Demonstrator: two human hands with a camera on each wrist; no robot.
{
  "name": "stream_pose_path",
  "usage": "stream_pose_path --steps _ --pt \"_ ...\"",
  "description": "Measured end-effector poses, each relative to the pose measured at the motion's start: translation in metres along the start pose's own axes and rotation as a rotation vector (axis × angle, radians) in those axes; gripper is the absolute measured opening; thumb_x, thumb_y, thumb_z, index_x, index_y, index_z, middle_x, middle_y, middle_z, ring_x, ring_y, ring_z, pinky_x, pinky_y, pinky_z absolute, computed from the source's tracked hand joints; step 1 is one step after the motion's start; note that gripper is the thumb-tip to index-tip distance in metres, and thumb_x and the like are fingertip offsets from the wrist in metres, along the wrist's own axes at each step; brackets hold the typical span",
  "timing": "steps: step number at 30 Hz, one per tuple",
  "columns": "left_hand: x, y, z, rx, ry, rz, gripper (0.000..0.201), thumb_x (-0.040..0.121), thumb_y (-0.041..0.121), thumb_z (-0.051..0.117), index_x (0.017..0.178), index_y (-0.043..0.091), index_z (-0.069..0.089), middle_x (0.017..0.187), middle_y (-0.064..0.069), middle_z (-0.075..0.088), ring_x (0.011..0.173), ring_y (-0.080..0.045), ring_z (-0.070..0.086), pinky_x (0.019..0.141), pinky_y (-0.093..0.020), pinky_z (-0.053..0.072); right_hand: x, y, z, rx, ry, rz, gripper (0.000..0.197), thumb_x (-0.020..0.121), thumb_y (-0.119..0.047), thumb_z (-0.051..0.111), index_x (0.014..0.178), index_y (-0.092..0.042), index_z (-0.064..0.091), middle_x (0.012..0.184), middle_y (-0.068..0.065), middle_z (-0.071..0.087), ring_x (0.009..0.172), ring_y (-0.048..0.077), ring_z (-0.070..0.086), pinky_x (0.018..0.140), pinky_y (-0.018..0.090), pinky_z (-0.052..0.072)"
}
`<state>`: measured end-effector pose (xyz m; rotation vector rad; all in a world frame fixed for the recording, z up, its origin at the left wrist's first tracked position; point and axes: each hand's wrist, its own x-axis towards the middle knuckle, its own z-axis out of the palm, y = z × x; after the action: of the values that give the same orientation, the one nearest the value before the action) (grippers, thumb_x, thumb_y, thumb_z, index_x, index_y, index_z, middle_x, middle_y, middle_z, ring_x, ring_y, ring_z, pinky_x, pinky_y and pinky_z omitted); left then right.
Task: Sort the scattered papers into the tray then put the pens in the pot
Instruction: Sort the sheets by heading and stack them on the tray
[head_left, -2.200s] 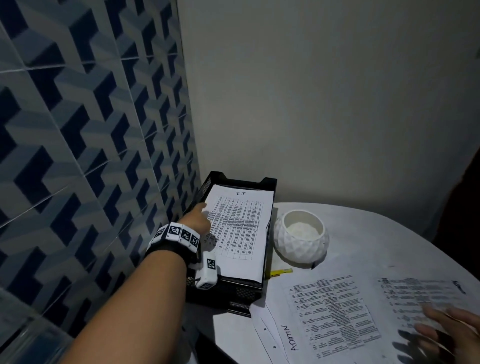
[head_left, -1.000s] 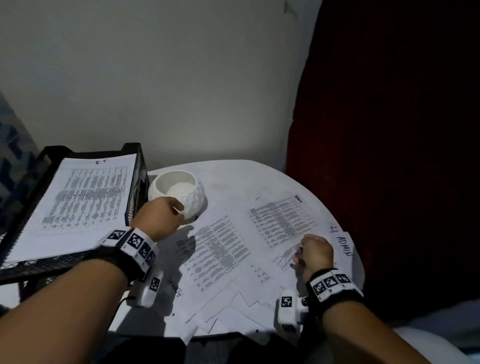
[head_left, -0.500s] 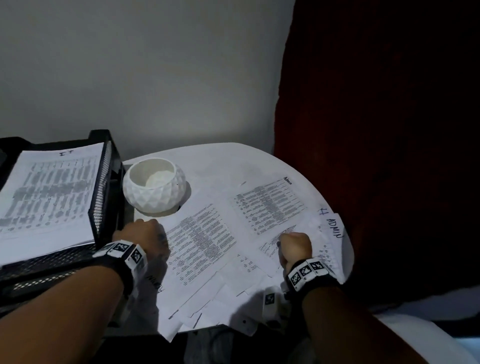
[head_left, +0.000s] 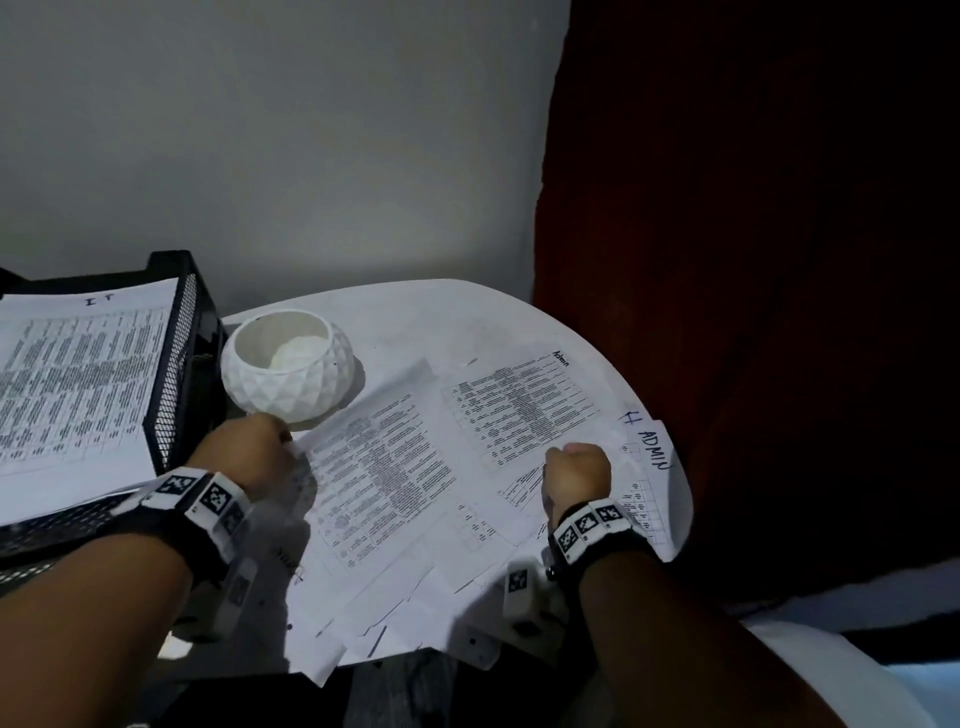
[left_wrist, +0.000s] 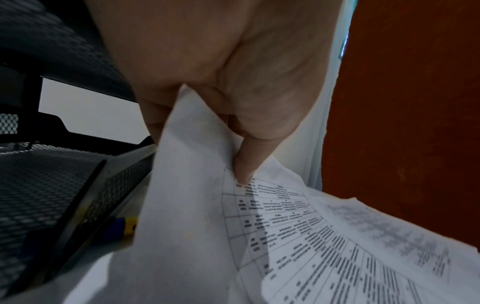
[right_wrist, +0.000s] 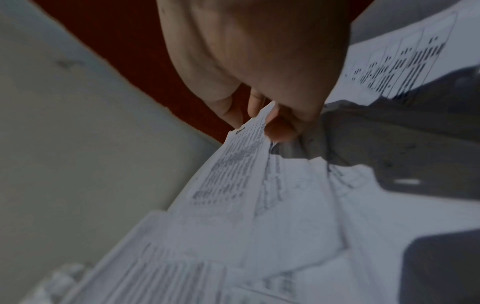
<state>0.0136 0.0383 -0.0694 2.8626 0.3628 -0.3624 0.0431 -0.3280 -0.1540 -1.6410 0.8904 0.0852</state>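
Several printed papers lie overlapping on the round white table (head_left: 441, 322). My left hand (head_left: 283, 441) pinches the corner of the middle sheet (head_left: 384, 467) just in front of the white faceted pot (head_left: 291, 379); in the left wrist view, the left hand (left_wrist: 233, 164) holds that sheet between thumb and fingers, its corner lifted. My right hand (head_left: 574, 467) is curled at the right side of the pile. In the right wrist view, the right hand (right_wrist: 262, 121) pinches the edge of a printed sheet (right_wrist: 233, 174). The black mesh tray (head_left: 176, 374) at left holds a sheet marked "IT". A yellow and blue pen (left_wrist: 122, 226) lies half under paper beside the tray.
A dark red curtain (head_left: 753, 312) hangs close along the table's right edge. A grey wall stands behind. The tray has a lower mesh tier (left_wrist: 39, 185). Papers overhang the table's near edge (head_left: 322, 670).
My left hand left the tray, passed the pot and took hold of a sheet's corner. My right hand went from flat on the papers to pinching a sheet. The view swung right.
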Motion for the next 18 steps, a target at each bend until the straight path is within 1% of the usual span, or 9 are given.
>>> stream_pose_path --steps 2,3,5,8,11,13,15,17,18 --pt "0.001 -0.004 -0.007 -0.053 0.066 0.023 0.013 0.086 0.024 0.064 0.093 0.021 0.073 0.098 -0.012 0.074 0.089 -0.033 0.068 0.076 -0.034 0.053 -0.019 -0.018 0.000 0.077 -0.076 0.087 0.010 0.080 -0.016 0.065 0.079 -0.011 0.056 0.077 0.017 0.048 0.063 0.028 0.038 0.058 0.037 0.042" --pt "0.001 -0.006 -0.012 -0.068 0.103 0.034 0.013 0.089 0.022 0.061 0.095 0.019 0.072 0.098 -0.015 0.073 0.090 -0.035 0.068 0.075 -0.034 0.051 -0.022 -0.023 0.000 0.096 -0.125 0.142 0.012 0.087 -0.014 0.067 0.084 -0.004 0.060 0.077 0.016 0.048 0.061 0.028 0.037 0.061 0.038 0.045" --pt "0.002 -0.008 -0.019 -0.085 0.172 0.051 0.015 0.090 0.019 0.057 0.096 0.018 0.071 0.098 -0.017 0.073 0.090 -0.039 0.067 0.071 -0.034 0.048 -0.018 -0.029 0.003 0.092 -0.163 0.231 0.021 0.095 -0.016 0.066 0.102 0.003 0.065 0.080 0.010 0.051 0.064 0.027 0.041 0.076 0.044 0.053" --pt "0.002 -0.007 -0.029 -0.101 0.228 0.085 0.018 0.090 0.018 0.054 0.095 0.020 0.072 0.096 -0.018 0.073 0.086 -0.040 0.067 0.068 -0.033 0.047 -0.010 -0.037 0.011 0.095 -0.155 0.247 0.029 0.095 -0.016 0.065 0.115 0.005 0.062 0.081 0.009 0.053 0.070 0.030 0.046 0.093 0.050 0.052" --pt "0.000 -0.003 -0.038 -0.101 0.263 0.104 0.018 0.092 0.017 0.055 0.097 0.018 0.073 0.093 -0.019 0.072 0.083 -0.039 0.066 0.068 -0.034 0.048 -0.006 -0.035 0.019 0.096 -0.140 0.252 0.023 0.092 -0.019 0.064 0.108 -0.003 0.060 0.094 0.010 0.059 0.079 0.028 0.053 0.100 0.049 0.052" --pt "0.001 -0.003 -0.044 -0.111 0.285 0.108 0.017 0.092 0.016 0.057 0.099 0.016 0.072 0.094 -0.020 0.072 0.086 -0.040 0.067 0.072 -0.037 0.050 -0.006 -0.036 0.024 0.129 -0.153 0.250 0.021 0.089 -0.025 0.060 0.104 -0.011 0.053 0.098 0.009 0.055 0.072 0.024 0.051 0.088 0.046 0.055" --pt "0.002 -0.004 -0.048 -0.124 0.285 0.108 0.018 0.091 0.016 0.057 0.100 0.016 0.072 0.097 -0.020 0.072 0.089 -0.039 0.067 0.074 -0.037 0.050 -0.004 -0.040 0.025 0.161 -0.188 0.305 0.026 0.092 -0.029 0.059 0.109 -0.011 0.052 0.103 0.013 0.049 0.072 0.025 0.050 0.070 0.040 0.048" --pt "0.004 -0.006 -0.051 -0.139 0.267 0.104 0.019 0.090 0.015 0.056 0.100 0.018 0.072 0.098 -0.018 0.072 0.088 -0.038 0.066 0.074 -0.036 0.050 -0.004 -0.045 0.023 0.184 -0.210 0.367 0.027 0.097 -0.032 0.060 0.110 -0.008 0.057 0.098 0.012 0.042 0.079 0.028 0.051 0.066 0.036 0.041" --pt "0.005 -0.007 -0.051 -0.141 0.254 0.100 0.019 0.090 0.016 0.056 0.101 0.019 0.072 0.099 -0.017 0.072 0.088 -0.037 0.066 0.075 -0.036 0.050 -0.002 -0.043 0.023 0.188 -0.212 0.373 0.026 0.097 -0.031 0.062 0.108 -0.007 0.059 0.090 0.011 0.040 0.073 0.026 0.047 0.062 0.035 0.038"
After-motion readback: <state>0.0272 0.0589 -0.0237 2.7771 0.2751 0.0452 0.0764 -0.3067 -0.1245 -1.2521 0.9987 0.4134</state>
